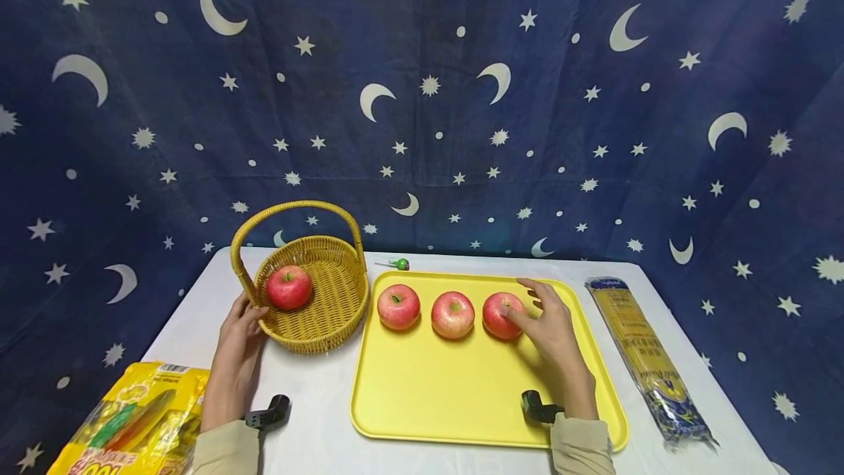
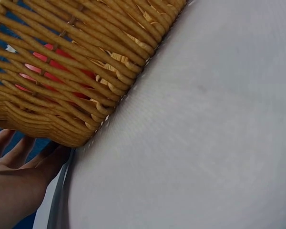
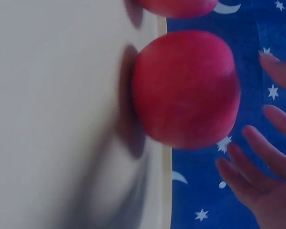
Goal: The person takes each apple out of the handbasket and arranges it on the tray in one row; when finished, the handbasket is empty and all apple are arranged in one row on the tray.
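Observation:
A yellow wicker basket (image 1: 323,336) with a tall arched handle stands at the left, one red apple (image 1: 289,287) inside it. My left hand (image 1: 239,358) holds the basket's near-left rim, thumb over the edge and other fingers along the outer wall. On a yellow tray (image 1: 428,394), a left apple (image 1: 398,306), a middle apple (image 1: 453,315) and a right apple (image 1: 496,322) form a row. Around the right apple my right hand (image 1: 554,328) spreads its thumb and fingers; the right wrist view shows a gap between the fingers (image 3: 267,148) and this apple (image 3: 186,90).
A yellow snack bag (image 1: 138,416) lies at the front left. Right of the tray lies a long pasta packet (image 1: 639,343). A small green lollipop (image 1: 401,264) rests behind the tray. A dark blue curtain (image 1: 435,116) with moons and stars hangs behind the white table (image 1: 316,409).

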`<state>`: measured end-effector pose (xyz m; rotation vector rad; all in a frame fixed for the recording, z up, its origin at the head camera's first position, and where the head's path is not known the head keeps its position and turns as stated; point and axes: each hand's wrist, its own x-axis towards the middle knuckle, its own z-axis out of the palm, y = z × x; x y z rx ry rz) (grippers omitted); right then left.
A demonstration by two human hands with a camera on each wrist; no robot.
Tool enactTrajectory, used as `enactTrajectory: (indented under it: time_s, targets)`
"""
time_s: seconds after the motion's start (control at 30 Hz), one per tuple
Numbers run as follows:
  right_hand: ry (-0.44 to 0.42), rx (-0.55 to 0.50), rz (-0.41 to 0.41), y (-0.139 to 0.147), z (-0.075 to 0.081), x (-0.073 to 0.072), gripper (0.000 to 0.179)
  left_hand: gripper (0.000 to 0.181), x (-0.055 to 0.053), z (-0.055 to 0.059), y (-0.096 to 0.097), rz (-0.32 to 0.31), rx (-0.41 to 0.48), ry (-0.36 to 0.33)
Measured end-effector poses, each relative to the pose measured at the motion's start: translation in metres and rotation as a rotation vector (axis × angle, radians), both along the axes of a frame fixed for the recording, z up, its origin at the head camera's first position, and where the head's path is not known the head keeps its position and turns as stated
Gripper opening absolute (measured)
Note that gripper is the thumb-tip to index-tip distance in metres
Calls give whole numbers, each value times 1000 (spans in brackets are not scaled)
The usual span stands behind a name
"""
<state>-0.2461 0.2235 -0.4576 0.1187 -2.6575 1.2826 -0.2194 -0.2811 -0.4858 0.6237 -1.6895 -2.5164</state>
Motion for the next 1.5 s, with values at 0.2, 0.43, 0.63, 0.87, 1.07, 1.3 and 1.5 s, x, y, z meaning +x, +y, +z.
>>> enactTrajectory:
  time_s: [0.2,0.43,0.63,0.87,1.07,1.3,1.5]
  targets:
    - [274,-28,-45,-18,7,2,46,70,1,-1,-2,-12,-14,11]
    - [283,-172,-8,-46,12,6,38,70,3,-1,-2,-4,-18,24]
    - [192,-302,67,-73,9,7,34,71,1,0,1,-6,-7,44]
    - [22,-389,201,-110,8,1,35,71,0,-2,0,-9,-25,41]
    - [6,-303,332,-144,8,-11,36,71,0,-2,-1,-5,-51,50]
    - [-30,-217,449,-182,18,-24,32,71,1,-1,-1,0,-36,56]
    - [-43,-211,569,-218,22,-37,32,72,-1,-1,0,0,-36,51]
